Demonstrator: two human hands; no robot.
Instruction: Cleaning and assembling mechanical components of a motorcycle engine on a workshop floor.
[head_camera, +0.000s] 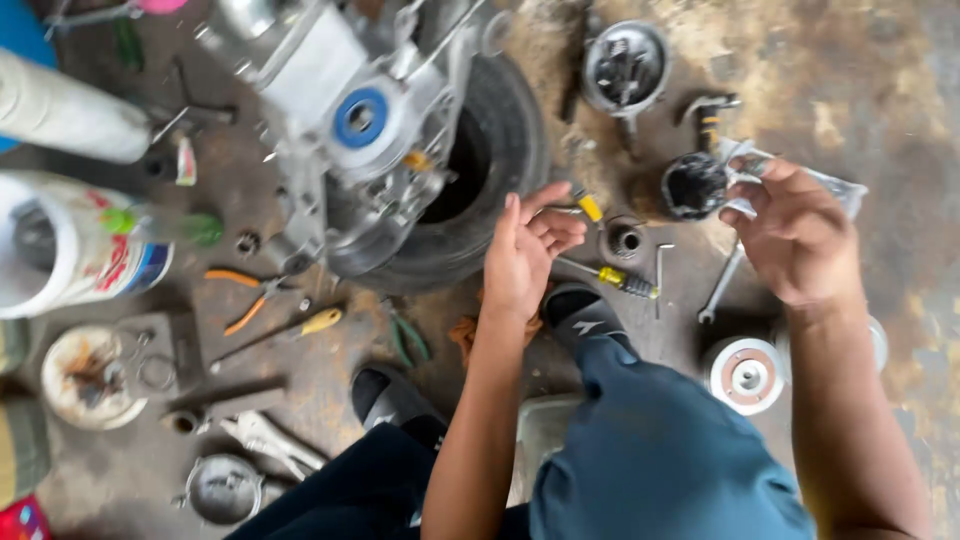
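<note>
A stained, oily concrete floor is lying under the whole scene, littered with tools and engine parts. The right hand is holding a crumpled clear plastic bag, the fingers curled around it and the bag sticking out past the knuckles. Just beside that hand, toward the left, a round black part is sitting on the floor, and a wrench is lying just below the hand. The left hand is hanging open and empty, fingers loosely bent, palm turned toward the right hand. A yellow-handled screwdriver is lying between the two hands, near the left hand's fingers. Beyond the left hand, an engine casing is resting on a black tyre.
</note>
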